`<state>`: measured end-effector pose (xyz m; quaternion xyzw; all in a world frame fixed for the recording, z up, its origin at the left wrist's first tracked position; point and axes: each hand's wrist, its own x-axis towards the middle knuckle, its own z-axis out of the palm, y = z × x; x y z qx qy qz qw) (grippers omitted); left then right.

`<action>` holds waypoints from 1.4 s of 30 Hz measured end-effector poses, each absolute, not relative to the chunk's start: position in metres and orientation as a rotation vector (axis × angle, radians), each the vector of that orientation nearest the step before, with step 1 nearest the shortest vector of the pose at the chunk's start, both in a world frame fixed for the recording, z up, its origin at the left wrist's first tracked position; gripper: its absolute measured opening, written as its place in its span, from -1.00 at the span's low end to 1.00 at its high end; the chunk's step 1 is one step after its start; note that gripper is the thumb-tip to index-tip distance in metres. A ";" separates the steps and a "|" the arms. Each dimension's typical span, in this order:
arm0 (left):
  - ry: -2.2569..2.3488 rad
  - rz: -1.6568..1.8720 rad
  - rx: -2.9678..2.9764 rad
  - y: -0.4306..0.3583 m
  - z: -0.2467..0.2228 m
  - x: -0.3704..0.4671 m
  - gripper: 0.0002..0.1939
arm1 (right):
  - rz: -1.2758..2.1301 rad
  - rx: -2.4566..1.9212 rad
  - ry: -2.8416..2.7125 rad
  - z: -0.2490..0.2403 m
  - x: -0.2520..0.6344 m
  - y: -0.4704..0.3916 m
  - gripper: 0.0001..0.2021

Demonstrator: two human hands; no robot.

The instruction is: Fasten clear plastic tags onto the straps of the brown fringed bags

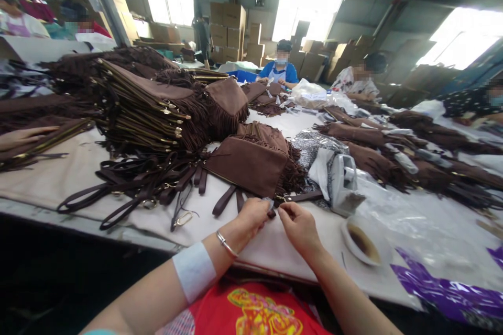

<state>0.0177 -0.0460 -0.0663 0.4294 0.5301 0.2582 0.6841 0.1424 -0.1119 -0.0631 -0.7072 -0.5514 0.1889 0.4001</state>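
My left hand [254, 214], with a silver bangle at its wrist, is closed round the end of a dark brown strap [271, 213]; a small translucent scrap shows at its thumb. Close beside it, my right hand [299, 224] pinches thumb and forefinger together just below a metal clasp; whatever is between them is too small to make out. Right behind both hands lies a brown fringed pouch [251, 165], its zip edge facing left. Another wrist strap [304, 197] runs off to the right from the clasp.
A tall stack of zipped brown pouches [141, 104] rises on the left, with looped straps [126, 193] in front. To the right stand a white tape-dispenser-like object [343, 180] and a bowl of brown liquid [363, 243]. Plastic bags [416, 225] spread beyond. Co-workers [280, 65] sit across the table.
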 end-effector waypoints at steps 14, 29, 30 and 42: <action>1.093 0.632 1.912 -0.063 -0.080 -0.026 -0.77 | -0.069 -1.471 -2.316 -0.056 0.138 -0.098 -0.82; 1.072 0.548 2.082 -0.063 -0.075 -0.034 -0.71 | -0.137 -1.236 -2.558 -0.050 0.144 -0.077 -0.84; 1.052 0.566 2.030 -0.062 -0.074 -0.036 -0.73 | -0.157 -1.243 -2.548 -0.051 0.142 -0.078 -0.84; 0.758 0.181 0.840 -0.046 -0.060 -0.045 -0.60 | -0.164 -1.218 -2.499 -0.057 0.138 -0.086 -0.82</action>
